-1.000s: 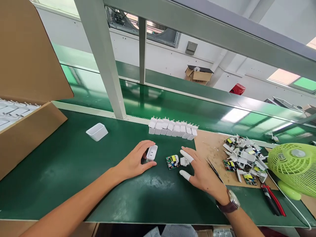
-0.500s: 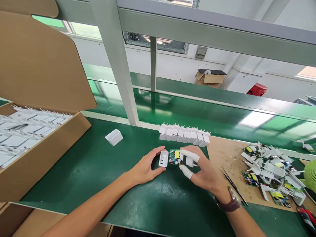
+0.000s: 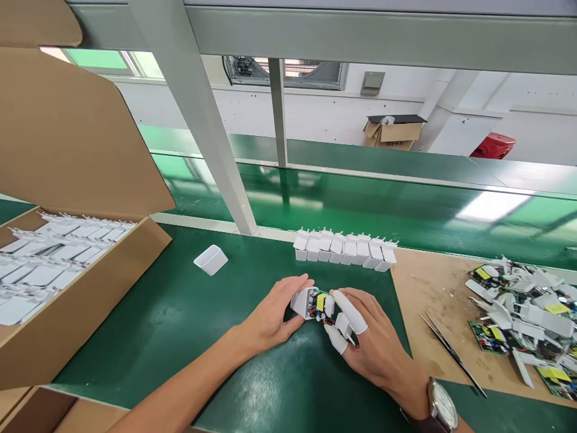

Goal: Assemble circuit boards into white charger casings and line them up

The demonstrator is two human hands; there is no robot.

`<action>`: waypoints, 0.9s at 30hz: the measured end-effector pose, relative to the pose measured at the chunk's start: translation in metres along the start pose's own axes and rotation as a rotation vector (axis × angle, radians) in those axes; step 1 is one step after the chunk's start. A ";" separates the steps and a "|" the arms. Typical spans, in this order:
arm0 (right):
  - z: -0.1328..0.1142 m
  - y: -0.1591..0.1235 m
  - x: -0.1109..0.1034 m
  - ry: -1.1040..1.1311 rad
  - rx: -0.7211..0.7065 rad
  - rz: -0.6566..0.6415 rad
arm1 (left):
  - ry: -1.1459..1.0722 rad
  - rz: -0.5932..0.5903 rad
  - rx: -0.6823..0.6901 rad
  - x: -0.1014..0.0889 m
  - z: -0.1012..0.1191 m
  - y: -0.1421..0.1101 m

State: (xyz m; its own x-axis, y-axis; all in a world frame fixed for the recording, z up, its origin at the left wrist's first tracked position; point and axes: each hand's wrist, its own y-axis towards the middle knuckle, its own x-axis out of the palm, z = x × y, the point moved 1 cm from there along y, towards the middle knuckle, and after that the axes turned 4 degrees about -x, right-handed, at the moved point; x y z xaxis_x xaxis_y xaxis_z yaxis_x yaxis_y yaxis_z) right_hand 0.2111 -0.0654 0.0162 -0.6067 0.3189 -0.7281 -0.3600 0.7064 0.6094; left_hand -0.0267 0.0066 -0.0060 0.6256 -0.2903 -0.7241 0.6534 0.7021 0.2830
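My left hand (image 3: 273, 316) grips a white charger shell (image 3: 301, 301) just above the green bench mat (image 3: 180, 325). My right hand (image 3: 369, 346), with white finger cots on thumb and two fingers, pinches a green circuit board (image 3: 319, 304) with a white plug piece attached. The board's end sits at the shell's open mouth. Both hands meet in the middle of the bench.
A row of white charger bodies (image 3: 345, 249) stands behind the hands. One empty white shell (image 3: 211, 260) lies to the left. An open carton of white parts (image 3: 54, 270) fills the left side. Tweezers (image 3: 451, 353) and a heap of boards and plugs (image 3: 523, 313) lie on a brown sheet at right.
My right hand picked up the circuit board and brought it to the shell held by my left hand. The camera has shifted left and nearer; the fan and red cutters left the view.
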 end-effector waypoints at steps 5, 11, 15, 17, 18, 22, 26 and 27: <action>-0.001 0.000 0.002 -0.006 0.018 -0.038 | 0.029 -0.012 -0.004 0.000 0.002 0.002; -0.001 0.002 0.002 -0.025 0.006 -0.055 | 0.015 -0.042 -0.002 0.000 0.002 0.002; -0.002 0.002 0.001 -0.015 -0.004 -0.055 | -0.014 -0.051 -0.026 0.002 0.001 0.002; -0.002 0.002 0.002 -0.014 -0.009 -0.058 | -0.020 -0.055 -0.039 0.003 0.001 0.002; -0.002 0.002 0.002 -0.014 -0.010 -0.057 | -0.021 -0.056 -0.041 0.003 0.001 0.002; -0.002 0.002 0.003 -0.014 -0.003 -0.033 | -0.029 -0.051 -0.043 0.003 0.001 0.002; -0.002 0.004 0.000 -0.012 0.004 -0.035 | -0.044 -0.053 -0.041 0.004 0.001 0.003; -0.002 0.004 0.000 -0.011 0.004 -0.036 | -0.045 -0.053 -0.039 0.004 0.001 0.003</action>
State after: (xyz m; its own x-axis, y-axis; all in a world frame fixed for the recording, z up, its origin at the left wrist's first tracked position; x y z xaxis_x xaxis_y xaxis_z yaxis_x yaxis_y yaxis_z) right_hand 0.2082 -0.0641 0.0197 -0.5852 0.3003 -0.7532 -0.3788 0.7201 0.5814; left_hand -0.0217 0.0067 -0.0070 0.6097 -0.3563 -0.7080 0.6698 0.7092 0.2199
